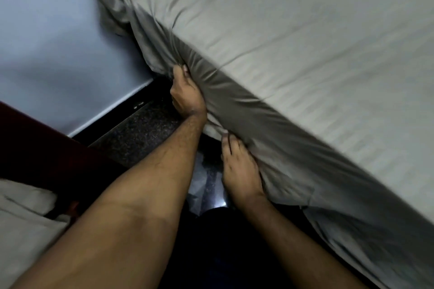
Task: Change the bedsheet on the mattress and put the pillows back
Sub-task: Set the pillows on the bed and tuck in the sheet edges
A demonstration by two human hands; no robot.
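Note:
A grey striped bedsheet (293, 37) covers the mattress, which fills the right and top of the head view. Its edge hangs down the mattress side. My left hand (185, 94) grips a bunch of this sheet on the side near the mattress corner, and folds radiate from the grip. My right hand (239, 171) lies lower along the same side and holds the sheet's hanging edge, fingers pressed into the cloth. No pillow is clearly in view.
A pale blue-white wall (58, 42) runs along the left. Dark speckled floor (141, 129) shows in the narrow gap between wall and bed. A dark red wooden piece (35, 148) and light cloth (25, 223) sit at the lower left.

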